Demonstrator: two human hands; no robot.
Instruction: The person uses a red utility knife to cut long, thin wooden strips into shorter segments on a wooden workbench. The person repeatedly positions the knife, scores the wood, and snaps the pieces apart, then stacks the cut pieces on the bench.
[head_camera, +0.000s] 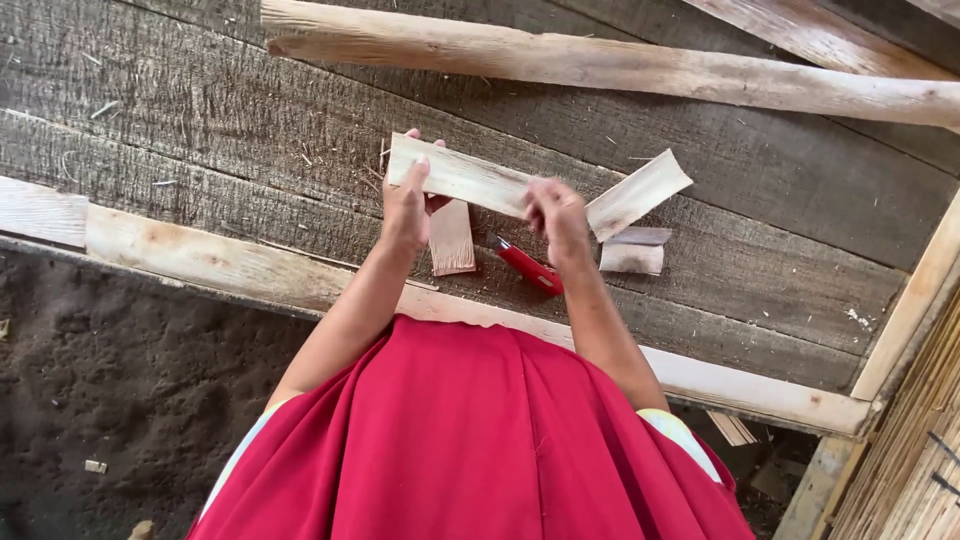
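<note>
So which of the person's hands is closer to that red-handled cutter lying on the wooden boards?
Right. The right hand grips the long pale wooden strip just above the red-handled cutter, almost over it. The left hand holds the strip's other end, farther off to the cutter's left.

You wear a bright red garment, smooth cloth with long folds, and it covers your body in the lower middle of the view. At both shoulders a pale yellow and light blue edge shows. Your left hand (405, 205) and right hand (558, 222) are bare, forearms uncovered.
</note>
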